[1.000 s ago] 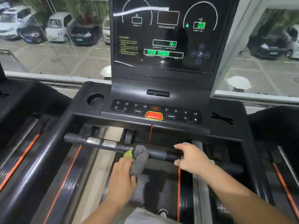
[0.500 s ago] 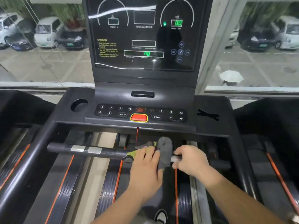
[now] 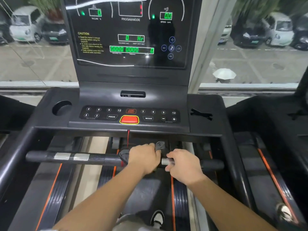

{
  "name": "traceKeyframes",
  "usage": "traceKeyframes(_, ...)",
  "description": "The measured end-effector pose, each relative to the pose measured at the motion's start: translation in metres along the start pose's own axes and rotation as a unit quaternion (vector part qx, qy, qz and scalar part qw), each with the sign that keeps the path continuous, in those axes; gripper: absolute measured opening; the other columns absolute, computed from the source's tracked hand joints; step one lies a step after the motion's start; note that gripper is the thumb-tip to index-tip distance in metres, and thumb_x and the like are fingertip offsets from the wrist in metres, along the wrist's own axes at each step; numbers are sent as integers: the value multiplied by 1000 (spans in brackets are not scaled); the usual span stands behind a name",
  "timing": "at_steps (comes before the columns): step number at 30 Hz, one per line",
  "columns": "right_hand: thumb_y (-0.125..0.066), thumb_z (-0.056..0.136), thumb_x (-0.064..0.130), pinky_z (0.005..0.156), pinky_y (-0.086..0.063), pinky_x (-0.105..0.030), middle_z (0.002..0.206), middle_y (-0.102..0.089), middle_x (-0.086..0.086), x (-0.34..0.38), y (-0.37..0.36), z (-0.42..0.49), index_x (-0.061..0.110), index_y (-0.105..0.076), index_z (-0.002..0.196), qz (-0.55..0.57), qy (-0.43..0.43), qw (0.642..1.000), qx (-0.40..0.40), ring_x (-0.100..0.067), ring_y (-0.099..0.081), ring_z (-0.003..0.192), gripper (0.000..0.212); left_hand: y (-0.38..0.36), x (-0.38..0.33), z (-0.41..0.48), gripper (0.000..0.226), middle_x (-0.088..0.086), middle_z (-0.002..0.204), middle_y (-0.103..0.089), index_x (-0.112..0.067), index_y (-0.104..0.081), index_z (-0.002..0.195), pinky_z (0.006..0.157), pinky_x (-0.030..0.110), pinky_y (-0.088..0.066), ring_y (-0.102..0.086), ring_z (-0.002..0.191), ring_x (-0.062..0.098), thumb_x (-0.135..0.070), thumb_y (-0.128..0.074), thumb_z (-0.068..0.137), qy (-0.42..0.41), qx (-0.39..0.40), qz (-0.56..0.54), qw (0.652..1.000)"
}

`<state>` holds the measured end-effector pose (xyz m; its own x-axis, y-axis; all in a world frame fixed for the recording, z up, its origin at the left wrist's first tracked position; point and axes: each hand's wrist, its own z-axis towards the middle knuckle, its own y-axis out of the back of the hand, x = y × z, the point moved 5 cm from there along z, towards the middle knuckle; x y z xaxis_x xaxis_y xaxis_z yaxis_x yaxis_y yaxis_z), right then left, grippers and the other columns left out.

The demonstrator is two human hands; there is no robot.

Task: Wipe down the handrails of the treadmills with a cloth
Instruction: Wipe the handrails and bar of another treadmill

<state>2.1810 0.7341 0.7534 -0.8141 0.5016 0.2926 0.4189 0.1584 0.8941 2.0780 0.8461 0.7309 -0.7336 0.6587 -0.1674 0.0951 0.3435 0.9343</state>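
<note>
The dark grey cloth (image 3: 124,155) drapes the black tubular treadmill handrail (image 3: 100,158), which runs 9 to 3 o'clock. The left hand (image 3: 145,158) wraps its grip round both, cloth poking out at 9 and 12 o'clock. At 3 o'clock, the right hand (image 3: 183,165) seemingly clasps bare rail.

a gym: treadmills (image 3: 130,114) side by side before windows (image 3: 260,47).

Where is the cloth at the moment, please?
In the head view, the grey cloth is draped over the middle of the handrail, gripped by the left hand, just left of the right hand.
</note>
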Motion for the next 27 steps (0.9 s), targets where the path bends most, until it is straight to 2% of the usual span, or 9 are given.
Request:
traceKeyframes(1, -68, 91, 38, 84, -48, -30, 111, -62, 11, 1, 0, 0, 33, -69, 120, 4, -1, 1000, -1, -15, -58, 112, 30, -3, -1, -19, 34, 5, 111, -67, -20, -61, 109, 82, 41, -46, -63, 101, 33, -45, -40, 98, -27, -77, -3, 997)
traceKeyframes(3, -66, 90, 33, 75, -43, -28, 101, -58, 10, 1, 2, 0, 32, -65, 99, 0, -2, 1000, -8, -14, -56, 99, 9, -24, -2, -62, 41, 8, 126, -61, -14, -62, 124, 98, 47, -44, -57, 114, 34, -36, -57, 90, -83, -150, -22, 985)
traceKeyframes(6, -63, 88, 27, 72, -40, -26, 95, -55, 9, -2, 2, 0, 32, -54, 88, -7, -8, 1000, -16, -14, -49, 86, 10, -61, 5, -92, 78, 14, 154, -46, -11, -47, 151, 116, 54, -29, -42, 141, 40, -30, -73, 79, -100, -134, 15, 986)
traceKeyframes(10, -66, 85, 33, 71, -41, -25, 94, -56, 10, -1, 0, 3, 34, -56, 89, 0, -8, 1000, -19, -14, -55, 89, 11, -59, 13, -72, 70, 13, 157, -44, -14, -44, 154, 117, 53, -29, -43, 142, 39, -34, -56, 88, -146, -163, 59, 974)
traceKeyframes(14, -71, 85, 41, 82, -50, -29, 106, -62, 13, 0, 1, 3, 33, -70, 110, -10, -4, 1000, -11, -15, -60, 105, 27, -14, 11, -29, 46, 7, 124, -64, -18, -52, 136, 89, 43, -51, -64, 107, 33, -44, -35, 102, -81, -62, 73, 992)
traceKeyframes(18, -71, 88, 43, 92, -54, -34, 117, -63, 12, 2, 2, 0, 32, -69, 124, -16, -6, 1000, 1, -16, -60, 110, 38, 3, 7, 8, 42, 10, 122, -68, -19, -57, 121, 88, 41, -48, -64, 112, 35, -49, -32, 104, 43, 59, 8, 997)
traceKeyframes(22, -69, 89, 39, 88, -53, -31, 109, -62, 12, 1, 3, -2, 32, -69, 116, -9, -11, 1000, -10, -16, -60, 108, 28, -20, -2, -43, 34, 7, 119, -62, -18, -58, 122, 92, 44, -45, -60, 106, 32, -36, -46, 97, -36, -104, 14, 994)
traceKeyframes(25, -62, 89, 29, 79, -52, -30, 99, -60, 9, 3, 4, -2, 32, -66, 99, -12, -15, 1000, -18, -19, -61, 99, 12, -53, 8, -79, 55, 11, 148, -50, -13, -53, 144, 114, 54, -37, -47, 134, 38, -25, -54, 90, -99, -160, 17, 982)
traceKeyframes(27, -63, 86, 31, 77, -52, -30, 97, -60, 9, 2, 4, 1, 32, -67, 98, -11, -13, 1000, -25, -18, -62, 98, 12, -60, 13, -79, 59, 12, 154, -46, -14, -49, 148, 117, 57, -34, -42, 140, 39, -26, -51, 90, -115, -180, 34, 976)
